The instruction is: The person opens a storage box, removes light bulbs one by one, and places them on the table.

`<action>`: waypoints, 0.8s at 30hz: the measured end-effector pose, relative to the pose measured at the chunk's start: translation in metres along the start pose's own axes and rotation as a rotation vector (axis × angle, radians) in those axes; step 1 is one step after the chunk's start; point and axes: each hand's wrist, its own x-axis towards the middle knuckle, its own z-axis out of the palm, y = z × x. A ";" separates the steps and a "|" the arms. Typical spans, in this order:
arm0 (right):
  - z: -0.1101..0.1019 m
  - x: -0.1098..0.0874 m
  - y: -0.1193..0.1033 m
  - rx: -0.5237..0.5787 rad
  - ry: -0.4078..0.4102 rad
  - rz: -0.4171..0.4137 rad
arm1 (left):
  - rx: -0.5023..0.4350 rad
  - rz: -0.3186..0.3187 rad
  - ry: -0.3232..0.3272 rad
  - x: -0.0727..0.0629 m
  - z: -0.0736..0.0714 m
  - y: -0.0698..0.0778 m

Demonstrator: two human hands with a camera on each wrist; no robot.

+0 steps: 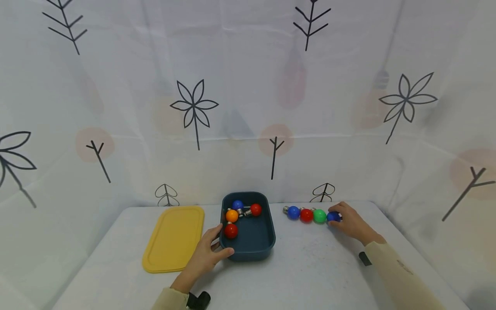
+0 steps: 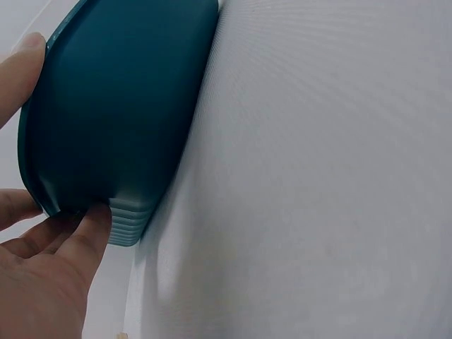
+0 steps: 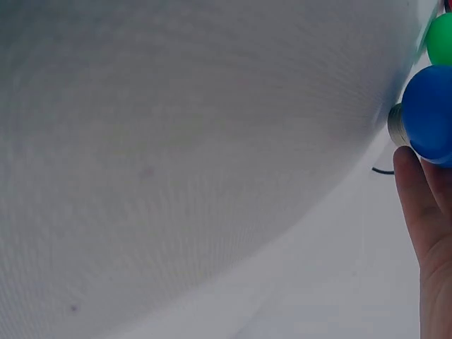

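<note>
My left hand (image 1: 207, 254) holds the near left corner of a dark teal plastic box (image 1: 252, 254), thumb at its front and fingers along its left side. In the left wrist view the fingers (image 2: 92, 240) press on the box's outer wall. Inside lie a blue bulb (image 1: 237, 205), an orange bulb (image 1: 232, 215) and two red bulbs, one far right (image 1: 255, 209), one near left (image 1: 231, 231). At the right end of a row of bulbs, my right hand (image 1: 353, 223) pinches a blue light bulb (image 1: 333, 216); its metal base (image 3: 397, 125) shows in the right wrist view.
Left of that blue bulb, the row has a green bulb (image 1: 319, 216), a red bulb (image 1: 306, 215) and another blue bulb (image 1: 293, 212). A yellow lid (image 1: 174, 239) lies flat left of the box. A patterned white cloth (image 1: 240, 107) hangs behind the white table (image 1: 302, 275).
</note>
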 end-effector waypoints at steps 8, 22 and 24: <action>-0.001 0.000 -0.001 -0.007 -0.017 0.017 | -0.015 -0.008 -0.004 0.000 0.000 -0.001; -0.010 0.004 -0.012 -0.039 0.011 0.032 | 0.000 -0.002 -0.005 0.000 0.000 -0.001; -0.010 0.006 -0.017 -0.054 0.023 0.016 | -0.002 -0.002 -0.006 0.000 0.000 -0.001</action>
